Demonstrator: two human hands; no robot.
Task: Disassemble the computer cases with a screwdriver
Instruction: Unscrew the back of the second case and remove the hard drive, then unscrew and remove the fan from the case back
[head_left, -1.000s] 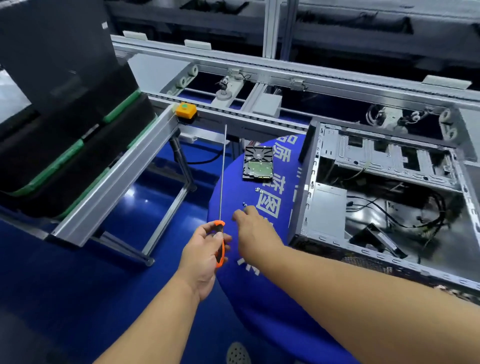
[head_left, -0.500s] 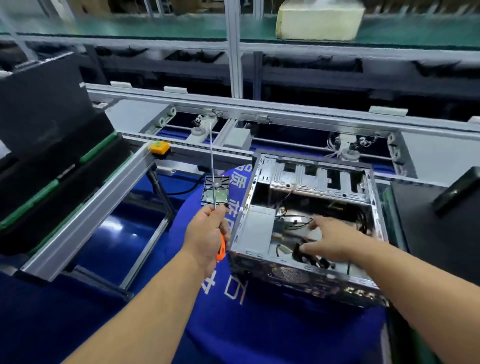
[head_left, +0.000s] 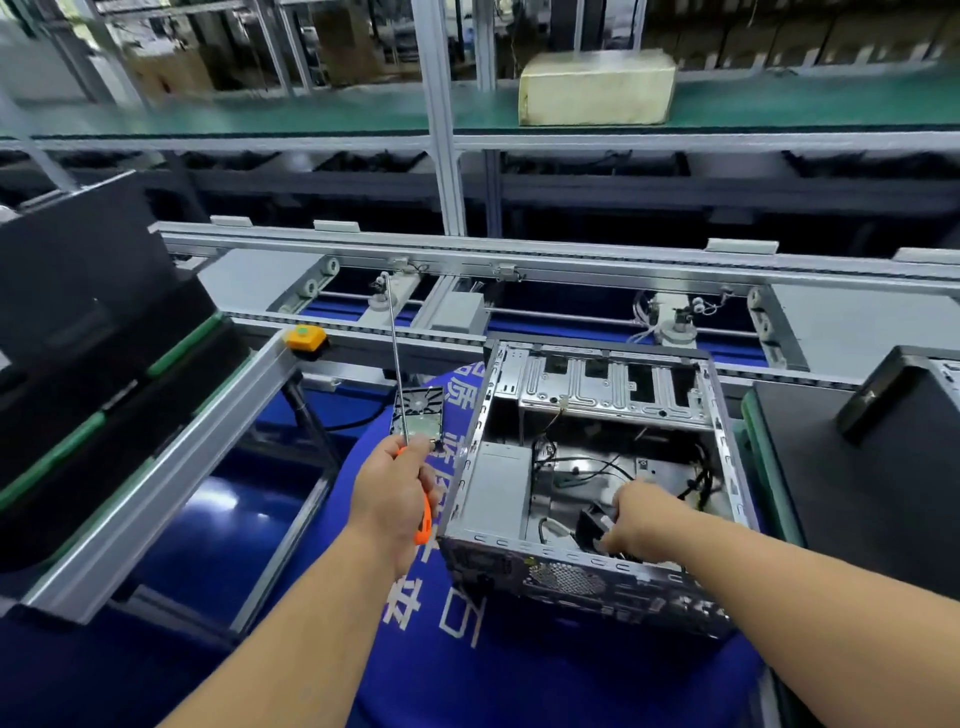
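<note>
I am looking down at an open grey sheet-metal computer case (head_left: 597, 467) lying on its side on a blue cloth with white printed characters (head_left: 467, 675) that is covering the counter. My left hand (head_left: 395, 499) is gripping the orange handle of a long thin-shafted screwdriver (head_left: 397, 374), fingers wrapped around it, and the steel shaft is pointing up and away from me, just left of the case's near-left corner. My right hand (head_left: 636, 517) is reaching down inside the case near its front wall, with the fingers curled around a small black boxy part (head_left: 592, 522) on the case floor; I am reading that as a grip, though the fingertips themselves are hidden behind it.

Inside the case I am seeing a pale grey rectangular power-supply box (head_left: 498, 488) against the left wall, loose black cables (head_left: 696, 478) trailing along the right side, and a silver perforated drive-bay rack (head_left: 602, 387) across the far end.

A bare hard drive with its green circuit board up (head_left: 418, 413) is lying on the blue cloth just beyond my left hand, beside the case's left wall. Farther back an aluminium conveyor frame (head_left: 519, 265) is running across, with an orange and green push button (head_left: 306, 336) on its left branch. A black panel (head_left: 857, 467) is sitting to the right of the case.
</note>
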